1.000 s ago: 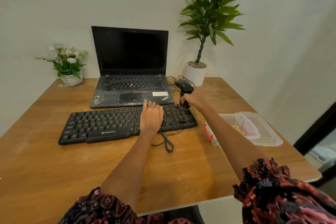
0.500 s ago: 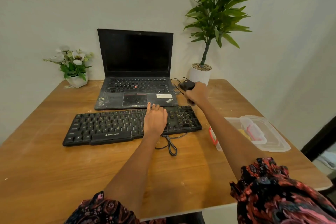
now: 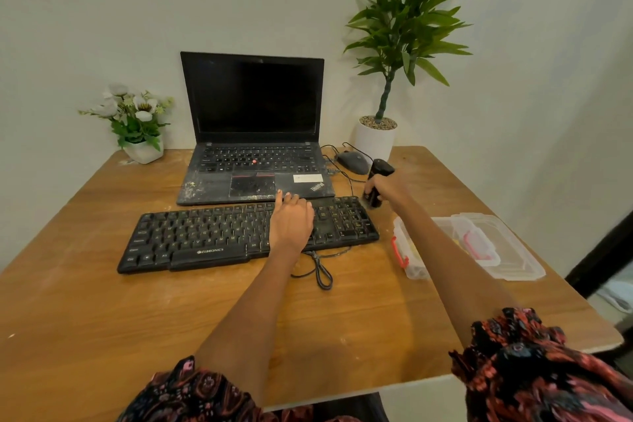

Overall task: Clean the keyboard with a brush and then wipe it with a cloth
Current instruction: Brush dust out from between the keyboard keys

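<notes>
On the wooden bench (image 3: 85,301), black keyboard (image 3: 205,236) before an open laptop (image 3: 253,147), left hand (image 3: 291,223) resting flat with straight fingers on its keys, right hand (image 3: 387,190) gripping a black brush (image 3: 376,175) upright beside the keyboard's far right corner.

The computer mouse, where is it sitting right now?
In the head view the mouse lies at the back right of the wooden table, between the laptop and the white plant pot, just beyond the right hand.
</notes>
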